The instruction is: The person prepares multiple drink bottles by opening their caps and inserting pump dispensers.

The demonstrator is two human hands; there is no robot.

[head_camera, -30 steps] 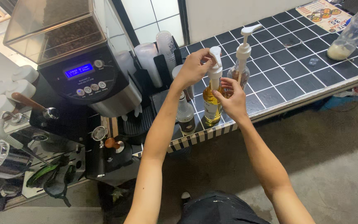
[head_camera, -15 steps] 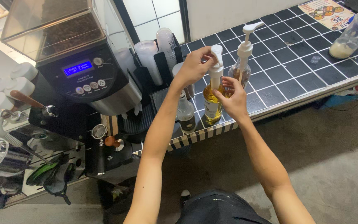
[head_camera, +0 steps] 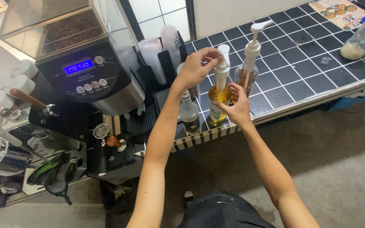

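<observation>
We look down from the head camera on a black-tiled counter [head_camera: 300, 71] with white grout. Our left hand [head_camera: 195, 67] sits on top of the white pump head [head_camera: 223, 52] of a yellow syrup bottle [head_camera: 218, 99], fingers curled closed around the nozzle. Our right hand [head_camera: 237, 107] is at the bottle's side, fingers loosely bent against the glass at label height; whether they truly grip it or hold something small under the spout, we cannot tell from this angle. The bottle stands upright near the counter's front edge. Just behind it, touching or nearly so, stands a second pump bottle [head_camera: 246, 74] with amber liquid and a taller white pump. A small dark-labelled bottle [head_camera: 189, 114] stands just left of the yellow one. Stacks of clear plastic cups [head_camera: 161, 50] sit in a black holder behind our left wrist. A coffee grinder [head_camera: 76, 55] with a bean hopper and blue display fills the upper left. A clear shaker with pale residue [head_camera: 362, 36] lies far right, well apart.
</observation>
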